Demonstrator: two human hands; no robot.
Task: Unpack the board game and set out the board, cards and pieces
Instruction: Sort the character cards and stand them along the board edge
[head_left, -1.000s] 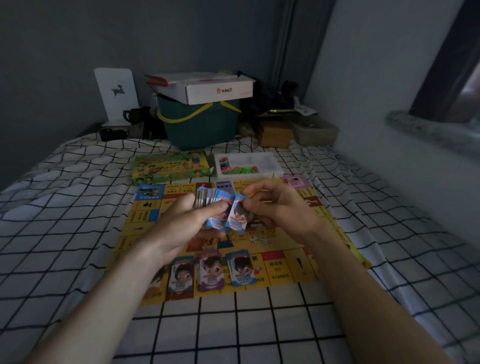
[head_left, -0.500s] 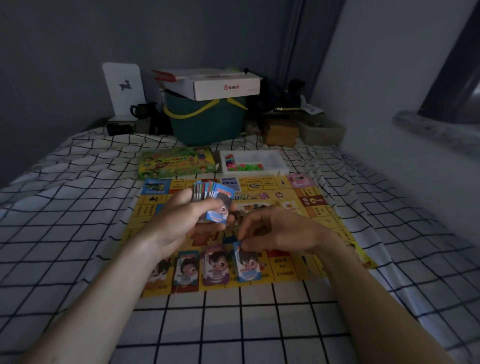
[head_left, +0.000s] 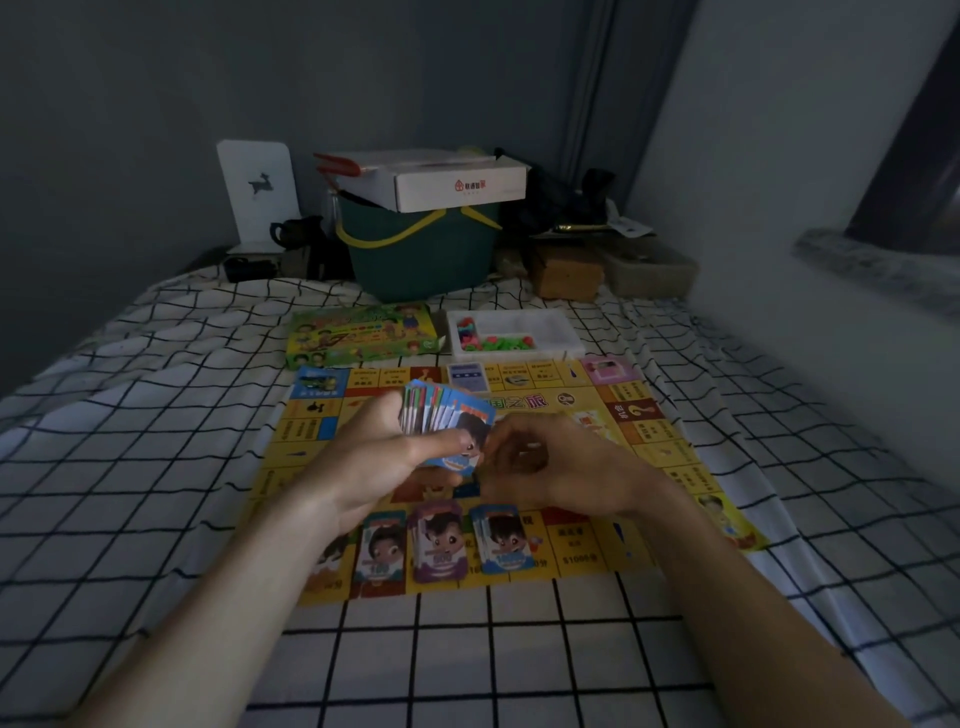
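The yellow game board (head_left: 649, 447) lies flat on the checked bed sheet. My left hand (head_left: 374, 457) grips a fanned stack of cards (head_left: 441, 415) above the board's middle. My right hand (head_left: 566, 467) is beside it, its curled fingertips pinching the right edge of the front card. Three card piles lie in a row on the board's near edge: a teal one (head_left: 382, 551), a purple one (head_left: 441, 540) and a blue one (head_left: 506, 538). A separate blue deck (head_left: 467, 376) rests at the board's far edge.
Behind the board are the green game box (head_left: 358, 335) and a white tray (head_left: 519, 318) with small coloured pieces. Further back, a green basket (head_left: 415, 254) carries a white carton (head_left: 457, 182). A wall runs along the right side.
My right hand drew a card from the stack, laid it on the blue pile, and has come back up to the stack. The left hand stayed in place.
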